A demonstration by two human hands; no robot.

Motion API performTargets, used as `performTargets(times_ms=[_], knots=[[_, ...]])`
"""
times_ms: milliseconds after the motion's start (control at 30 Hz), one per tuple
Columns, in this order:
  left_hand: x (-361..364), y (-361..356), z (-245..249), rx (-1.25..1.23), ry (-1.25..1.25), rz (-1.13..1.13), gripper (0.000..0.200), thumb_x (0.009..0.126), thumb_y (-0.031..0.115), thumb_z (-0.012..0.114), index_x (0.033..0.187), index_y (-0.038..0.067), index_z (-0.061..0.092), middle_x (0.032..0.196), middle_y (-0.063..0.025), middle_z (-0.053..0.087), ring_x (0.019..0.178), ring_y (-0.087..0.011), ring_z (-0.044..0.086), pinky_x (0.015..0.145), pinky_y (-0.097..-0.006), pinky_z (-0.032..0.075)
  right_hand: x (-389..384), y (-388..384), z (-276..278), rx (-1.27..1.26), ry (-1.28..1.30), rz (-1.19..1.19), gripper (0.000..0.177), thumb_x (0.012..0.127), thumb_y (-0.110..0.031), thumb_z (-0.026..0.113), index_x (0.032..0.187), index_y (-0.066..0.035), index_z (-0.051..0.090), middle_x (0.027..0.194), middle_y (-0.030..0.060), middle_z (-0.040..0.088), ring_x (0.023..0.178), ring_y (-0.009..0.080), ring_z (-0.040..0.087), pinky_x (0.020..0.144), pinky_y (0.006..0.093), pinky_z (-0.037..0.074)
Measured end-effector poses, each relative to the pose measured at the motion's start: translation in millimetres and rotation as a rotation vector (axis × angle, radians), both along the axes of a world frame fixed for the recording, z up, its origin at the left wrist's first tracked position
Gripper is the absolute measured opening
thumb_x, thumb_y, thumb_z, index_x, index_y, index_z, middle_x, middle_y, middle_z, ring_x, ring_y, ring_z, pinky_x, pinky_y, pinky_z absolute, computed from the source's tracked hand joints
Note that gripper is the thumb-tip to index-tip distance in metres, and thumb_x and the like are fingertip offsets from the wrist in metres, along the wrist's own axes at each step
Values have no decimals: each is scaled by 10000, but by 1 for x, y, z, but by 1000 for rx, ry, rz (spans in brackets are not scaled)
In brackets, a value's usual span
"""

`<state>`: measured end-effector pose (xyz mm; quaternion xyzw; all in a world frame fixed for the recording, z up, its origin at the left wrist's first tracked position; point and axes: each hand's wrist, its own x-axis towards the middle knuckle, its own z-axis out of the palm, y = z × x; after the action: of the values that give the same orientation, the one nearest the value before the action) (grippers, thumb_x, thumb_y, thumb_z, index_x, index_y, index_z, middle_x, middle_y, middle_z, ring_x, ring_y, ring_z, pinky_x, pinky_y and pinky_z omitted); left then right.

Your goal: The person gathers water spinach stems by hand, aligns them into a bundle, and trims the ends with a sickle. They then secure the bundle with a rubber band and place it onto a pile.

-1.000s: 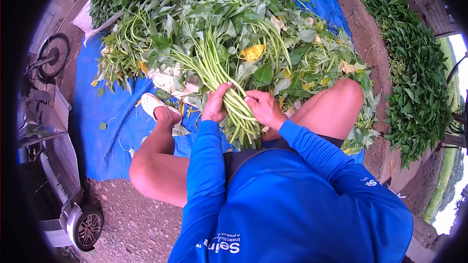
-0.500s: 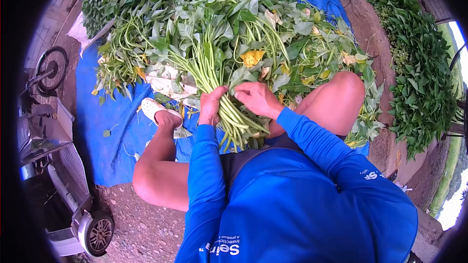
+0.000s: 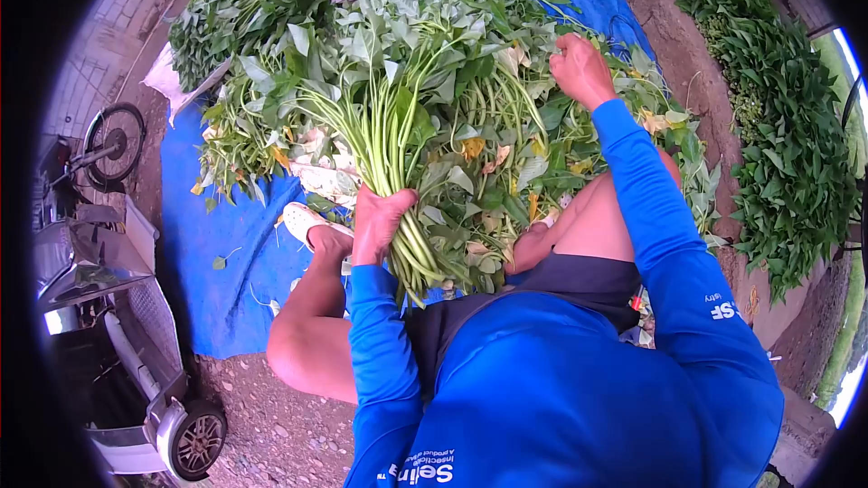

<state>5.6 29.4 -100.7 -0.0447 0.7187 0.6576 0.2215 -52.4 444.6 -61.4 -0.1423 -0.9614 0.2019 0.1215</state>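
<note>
My left hand is wrapped round the lower stems of a bunch of long-stemmed leafy greens, whose leaves point away from me and whose cut ends hang towards my lap. Up and to the right, my right hand is over the heap of loose greens, apart from the bunch. Its fingers are curled together, and what they hold, if anything, is too small to make out. Yellow leaves are scattered through the heap.
Under the heap lies a blue tarp. More dark greens line the right side. At the left are a bicycle-like wheel and a metal vehicle part with a small wheel. My white shoe rests beside the heap.
My right hand has moved away from the bunch, up and to the right over the heap. My left hand still grips the bunch, which now stands more upright in view. The view has shifted slightly.
</note>
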Motion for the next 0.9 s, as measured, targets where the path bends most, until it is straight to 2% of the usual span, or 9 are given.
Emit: performTargets(times_ms=[100, 167, 267, 367, 433, 600, 700, 733, 900], knots=[[-31, -17, 28, -83, 319, -71, 564, 765, 120, 777, 1281, -39, 611, 1042, -114, 763, 884, -214, 713, 786, -374, 573, 26, -35, 64, -371, -69, 382, 413, 984, -270, 724, 1268, 30, 714, 1079, 148, 777, 1007, 238, 742, 903, 382, 583], [-63, -32, 78, -801, 521, -235, 645, 736, 148, 838, 1308, 19, 572, 997, -268, 759, 914, -436, 748, 808, -465, 582, 42, -54, 117, -596, -197, 645, 459, 986, -311, 767, 1299, 21, 716, 1030, 103, 775, 972, 192, 729, 896, 345, 582], [-97, -28, 172, -1055, 782, -545, 672, 722, 110, 812, 1332, 54, 534, 914, -254, 722, 896, -485, 705, 772, -539, 546, 61, -75, 188, -1000, 187, 667, 584, 951, -365, 806, 1387, 0, 675, 1185, 171, 761, 1101, 278, 725, 996, 401, 571], [-100, -12, 209, -1102, 956, -721, 713, 729, 69, 771, 1385, 80, 494, 912, -260, 707, 913, -481, 704, 786, -540, 539, 33, -90, 149, -125, 498, 735, 838, 887, -402, 838, 1566, -30, 519, 1471, 258, 612, 1360, 379, 597, 1172, 485, 466], [-93, 2, 230, -1107, 977, -806, 749, 724, 58, 763, 1411, 90, 465, 901, -258, 704, 915, -478, 705, 791, -536, 540, 33, -89, 105, 200, 125, 668, 1195, 749, -357, 870, 1720, -78, 232, 1692, 256, 346, 1577, 436, 322, 1313, 569, 227], [-51, 22, 256, -1076, 877, -972, 928, 722, 58, 775, 1542, 80, 339, 851, -233, 709, 869, -491, 699, 758, -562, 535, 17, -67, 32, 456, 283, 650, 958, 767, -116, 823, 1634, -89, 416, 1431, 152, 577, 1306, 366, 557, 1135, 551, 413], [-14, 25, 291, -910, 919, -909, 1021, 708, 50, 783, 1593, 83, 275, 845, -213, 720, 860, -494, 695, 741, -564, 533, 26, -55, 62, 381, 850, 558, 858, 777, -73, 806, 1573, -98, 486, 1318, 99, 615, 1154, 325, 586, 1031, 527, 449], [-8, 25, 306, -916, 868, -878, 1075, 689, 63, 810, 1613, 57, 261, 861, -224, 727, 857, -485, 700, 738, -555, 539, 25, -61, 54, 318, 888, 510, 840, 855, -190, 774, 1617, -114, 431, 1427, 142, 572, 1283, 359, 558, 1126, 550, 418], [-38, 20, 325, -1252, 588, -987, 654, 645, 97, 822, 1260, 8, 618, 877, -250, 727, 892, -454, 724, 774, -512, 557, -1, -80, -35, 292, 83, 788, 786, 1009, -395, 586, 1716, -276, 263, 1709, 181, 346, 1626, 409, 258, 1302, 633, 227]])
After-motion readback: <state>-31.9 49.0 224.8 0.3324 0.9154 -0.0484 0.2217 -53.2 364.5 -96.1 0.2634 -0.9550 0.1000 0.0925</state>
